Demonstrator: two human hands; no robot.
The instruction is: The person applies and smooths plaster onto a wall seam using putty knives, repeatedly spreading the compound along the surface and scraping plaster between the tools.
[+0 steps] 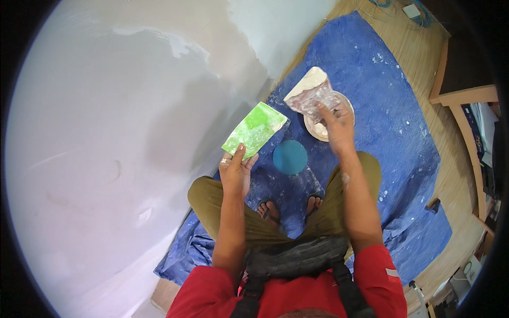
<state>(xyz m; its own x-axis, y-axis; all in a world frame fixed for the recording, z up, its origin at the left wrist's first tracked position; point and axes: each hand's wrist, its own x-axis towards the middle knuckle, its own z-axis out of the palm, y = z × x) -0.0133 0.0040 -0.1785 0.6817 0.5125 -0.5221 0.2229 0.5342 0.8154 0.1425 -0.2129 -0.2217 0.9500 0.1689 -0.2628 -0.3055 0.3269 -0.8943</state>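
Observation:
In my left hand (238, 168), closed with the thumb on top, is a green flat putty spreader (255, 127) smeared with white. It sits close to the wall. My right hand (337, 122) grips a second putty spreader (313, 94), reddish under white smears, with a thick band of cream-white putty (310, 79) along its far edge. Below that hand stands a round tub (352, 108) with whitish putty inside, partly hidden by the hand and spreader. A round teal disc, like a lid (290, 157), lies between my knees and the tub.
A grey-white wall (106, 132) with darker damp-looking patches rises on the left. Blue plastic sheeting (392, 127), speckled white, covers the wooden floor (456, 175). Wooden shelving (466, 138) with folders stands at right. Cables and a white box (411, 11) lie at the far right.

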